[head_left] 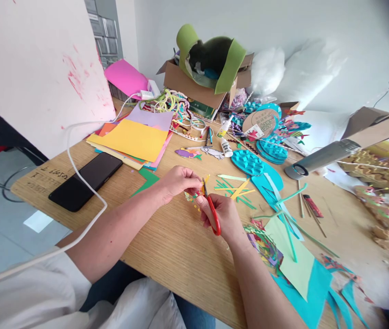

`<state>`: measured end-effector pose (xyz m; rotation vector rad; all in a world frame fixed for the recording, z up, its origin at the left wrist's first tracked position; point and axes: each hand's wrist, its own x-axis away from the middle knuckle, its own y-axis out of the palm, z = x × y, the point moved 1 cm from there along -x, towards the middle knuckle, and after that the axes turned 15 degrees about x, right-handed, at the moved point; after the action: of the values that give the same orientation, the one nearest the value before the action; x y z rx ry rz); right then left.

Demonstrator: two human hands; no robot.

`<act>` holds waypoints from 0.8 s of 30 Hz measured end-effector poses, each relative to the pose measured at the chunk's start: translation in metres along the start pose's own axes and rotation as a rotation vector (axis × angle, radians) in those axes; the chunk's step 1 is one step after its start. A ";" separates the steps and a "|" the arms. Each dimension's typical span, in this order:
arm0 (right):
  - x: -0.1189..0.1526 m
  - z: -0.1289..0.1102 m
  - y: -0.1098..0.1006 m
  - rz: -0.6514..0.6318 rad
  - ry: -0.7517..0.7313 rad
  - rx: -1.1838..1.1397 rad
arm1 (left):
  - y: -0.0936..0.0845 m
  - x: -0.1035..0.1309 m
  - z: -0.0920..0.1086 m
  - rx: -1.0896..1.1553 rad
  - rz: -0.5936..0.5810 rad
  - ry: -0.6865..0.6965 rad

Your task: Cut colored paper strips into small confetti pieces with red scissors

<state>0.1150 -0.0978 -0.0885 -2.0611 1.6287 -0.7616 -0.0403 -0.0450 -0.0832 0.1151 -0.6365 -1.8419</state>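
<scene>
In my right hand (223, 214) is a pair of red-handled scissors (216, 219), its blades pointing up and away from me. My left hand (180, 183) pinches a small yellow paper piece (207, 178) beside the blades; my fingers partly hide it. Tiny cut bits (189, 197) in yellow and green lie on the table under both hands. Just right of them are thin green strips (249, 201) and wider yellow strips (240, 188). A purple paper fish (188, 154) rests beyond my hands.
Coloured sheets (129, 139) are stacked at the left, near a black phone (86, 181). A white cable (72, 160) crosses over my left arm. Glue bottles (226, 147) stand or lie mid-table. To the right are a grey cylinder (323, 158), blue scraps (312, 292) and a lighter (313, 205).
</scene>
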 end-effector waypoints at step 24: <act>0.000 0.001 0.000 0.002 0.028 -0.006 | 0.002 0.002 0.001 -0.008 0.006 -0.020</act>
<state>0.1153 -0.0976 -0.0893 -2.0619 1.6502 -0.7896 -0.0398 -0.0464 -0.0807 0.0898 -0.6430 -1.8415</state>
